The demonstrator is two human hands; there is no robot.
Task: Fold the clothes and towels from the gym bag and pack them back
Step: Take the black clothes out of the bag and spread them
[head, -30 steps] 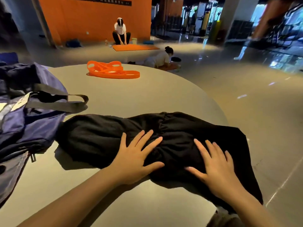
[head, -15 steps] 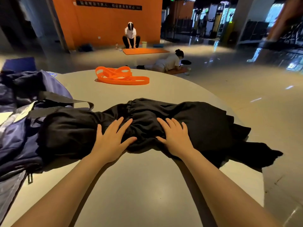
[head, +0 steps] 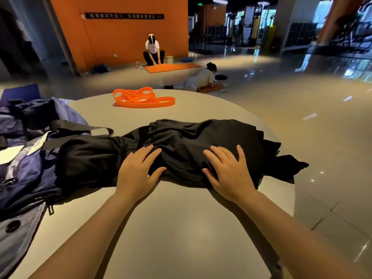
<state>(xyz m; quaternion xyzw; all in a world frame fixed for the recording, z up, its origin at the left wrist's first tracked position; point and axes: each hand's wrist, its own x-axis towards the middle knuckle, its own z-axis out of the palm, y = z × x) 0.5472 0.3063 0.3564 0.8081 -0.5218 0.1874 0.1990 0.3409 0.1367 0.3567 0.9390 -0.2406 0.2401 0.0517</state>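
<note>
The gym bag (head: 24, 170) runs off the left edge, and the wall sign (head: 123, 16) lettering is unreadable.

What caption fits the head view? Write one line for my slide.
Left hand and right hand press flat on a black garment beside the navy gym bag.

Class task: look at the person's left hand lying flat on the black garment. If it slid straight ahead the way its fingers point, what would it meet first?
The left hand would first run into the gathered, ruched ridge of the crumpled black fabric garment. The orange looped strap lies farther off, though depth is hard to judge.
</note>
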